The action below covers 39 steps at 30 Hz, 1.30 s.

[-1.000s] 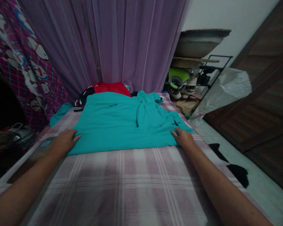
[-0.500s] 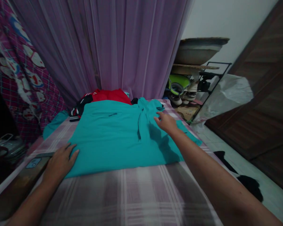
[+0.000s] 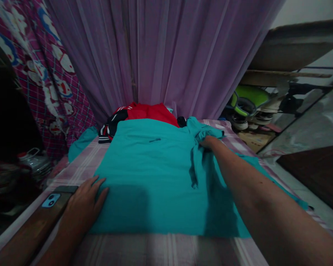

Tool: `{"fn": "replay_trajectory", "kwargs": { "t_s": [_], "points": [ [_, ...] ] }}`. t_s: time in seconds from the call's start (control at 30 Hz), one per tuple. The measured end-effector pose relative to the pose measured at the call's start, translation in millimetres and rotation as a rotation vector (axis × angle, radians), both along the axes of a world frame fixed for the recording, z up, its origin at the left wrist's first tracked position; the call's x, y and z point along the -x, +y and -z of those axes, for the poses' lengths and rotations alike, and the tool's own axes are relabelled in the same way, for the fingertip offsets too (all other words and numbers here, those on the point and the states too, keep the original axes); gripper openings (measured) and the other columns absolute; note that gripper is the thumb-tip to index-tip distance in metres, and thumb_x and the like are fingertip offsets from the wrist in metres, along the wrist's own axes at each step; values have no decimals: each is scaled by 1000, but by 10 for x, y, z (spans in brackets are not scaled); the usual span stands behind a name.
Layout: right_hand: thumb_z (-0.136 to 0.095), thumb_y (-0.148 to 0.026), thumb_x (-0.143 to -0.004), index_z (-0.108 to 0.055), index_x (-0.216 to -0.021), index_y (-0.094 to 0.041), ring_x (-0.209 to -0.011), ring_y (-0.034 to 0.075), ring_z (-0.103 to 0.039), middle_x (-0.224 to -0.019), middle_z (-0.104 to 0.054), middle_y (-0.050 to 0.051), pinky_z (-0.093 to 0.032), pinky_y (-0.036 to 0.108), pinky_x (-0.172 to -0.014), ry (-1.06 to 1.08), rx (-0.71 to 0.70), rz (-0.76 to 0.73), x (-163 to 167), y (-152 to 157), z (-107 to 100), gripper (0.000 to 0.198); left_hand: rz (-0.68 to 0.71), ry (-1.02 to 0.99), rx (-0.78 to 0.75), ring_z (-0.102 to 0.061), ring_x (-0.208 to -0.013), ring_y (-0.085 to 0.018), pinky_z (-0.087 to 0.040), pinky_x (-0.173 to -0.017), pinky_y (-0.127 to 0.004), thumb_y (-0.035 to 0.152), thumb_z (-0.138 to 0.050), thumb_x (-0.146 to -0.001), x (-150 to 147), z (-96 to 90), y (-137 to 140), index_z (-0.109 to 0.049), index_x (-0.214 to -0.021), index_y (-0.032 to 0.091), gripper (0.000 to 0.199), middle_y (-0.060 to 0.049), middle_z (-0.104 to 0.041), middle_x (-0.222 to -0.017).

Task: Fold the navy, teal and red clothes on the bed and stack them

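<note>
A teal jacket (image 3: 155, 166) with a small zipped pocket lies spread on a plaid sheet (image 3: 155, 251). My left hand (image 3: 84, 201) rests flat at the jacket's left edge, its fingers stretched out and touching the cloth. At the upper right of the jacket, my right hand (image 3: 208, 142) is in the bunched cloth near the collar end. Its fingers are mostly hidden by the folds, and the fabric gathers around them. The right forearm hides part of the jacket's right side, where a sleeve (image 3: 277, 183) reaches toward the bed's edge.
A wooden bar with a phone (image 3: 50, 200) on it lies beside my left forearm. Behind the jacket are red clothes (image 3: 152, 111) and a purple curtain (image 3: 161, 55). A rack with shoes and a green helmet-like item (image 3: 252, 96) stands at the right.
My right hand has moved down into the bunched cloth and closed on it. The view has come closer to the jacket. My left hand stays at the left edge.
</note>
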State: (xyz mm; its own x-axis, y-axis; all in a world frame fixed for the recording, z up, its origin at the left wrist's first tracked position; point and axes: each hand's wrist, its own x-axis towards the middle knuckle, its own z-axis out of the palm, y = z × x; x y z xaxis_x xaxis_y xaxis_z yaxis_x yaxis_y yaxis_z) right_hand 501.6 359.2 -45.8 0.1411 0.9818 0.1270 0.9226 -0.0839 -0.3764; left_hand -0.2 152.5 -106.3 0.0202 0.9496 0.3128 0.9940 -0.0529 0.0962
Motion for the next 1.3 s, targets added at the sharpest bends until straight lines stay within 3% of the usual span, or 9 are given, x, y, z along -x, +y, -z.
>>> {"fn": "replay_trajectory", "kwargs": {
  "t_s": [0.13, 0.27, 0.37, 0.47, 0.57, 0.67, 0.87, 0.97, 1.3],
  "points": [
    [-49, -31, -85, -69, -101, -13, -101, 34, -65, -98, -70, 19, -50, 46, -88, -27, 1, 240, -222, -271, -49, 31, -5, -16, 33, -52, -128, -35, -48, -99, -56, 54, -32, -91, -39, -11, -6, -59, -129, 22, 56, -15, -55, -141],
    [-26, -30, -95, -60, -118, -14, -110, 28, -60, -112, -67, 17, -47, 41, -94, 104, -456, 475, -248, -476, -363, 45, 21, -27, -25, -48, -132, -34, -41, -109, -51, 53, -32, -91, -24, 38, 23, -56, -130, 18, 58, -16, -52, -142],
    [-27, -33, -97, -58, -123, -16, -114, 24, -58, -117, -66, 13, -44, 37, -99, 207, -654, 340, -64, -381, -562, 44, 34, -37, -53, -47, -133, -33, -37, -112, -50, 52, -34, -90, -10, 62, 39, -56, -129, 19, 55, -15, -52, -141],
    [-36, -31, -95, -56, -130, -15, -120, 22, -56, -128, -64, 13, -43, 36, -102, 136, -323, 73, 205, -189, -601, 43, 10, -39, -50, -48, -131, -32, -37, -112, -50, 51, -34, -90, -18, 47, 33, -56, -128, 20, 54, -14, -54, -139],
    [-50, -28, -89, -60, -129, -13, -118, 25, -59, -127, -66, 14, -45, 36, -100, 58, -32, -5, 339, -205, -489, 43, 5, -34, -45, -47, -132, -33, -37, -112, -50, 51, -32, -90, -32, 17, 24, -56, -128, 18, 56, -16, -53, -139],
    [-54, -27, -86, -65, -125, -16, -115, 26, -62, -123, -69, 12, -47, 36, -98, 18, 2, 19, 188, -634, -321, 41, 32, -33, -44, -47, -132, -34, -38, -111, -50, 51, -32, -90, -11, 4, 40, -56, -128, 17, 56, -16, -52, -140],
    [-44, -40, -92, -70, -120, -23, -102, 28, -68, -113, -74, 9, -52, 38, -87, -160, -25, 279, -562, -2255, -47, 43, 58, -49, 22, -51, -127, -35, -40, -109, -51, 56, -33, -89, 58, 24, 124, -59, -121, 16, 57, -18, -57, -132],
    [-38, -48, -93, -72, -115, -24, -104, 29, -68, -111, -74, 8, -53, 37, -83, -156, 29, 336, -693, -2792, 38, 47, 50, -67, 3, -51, -127, -36, -39, -110, -51, 55, -30, -90, -5, -22, 117, -60, -115, 15, 55, -21, -58, -130],
    [-39, -50, -95, -69, -119, -25, -105, 31, -67, -112, -73, 12, -49, 38, -82, -251, 162, 325, -755, -3085, -113, 46, 110, 41, 1, -61, -113, -31, -44, -103, -43, 47, -30, -88, -62, -318, 47, -61, -104, 18, 45, -16, -68, -113]
  ]
}}
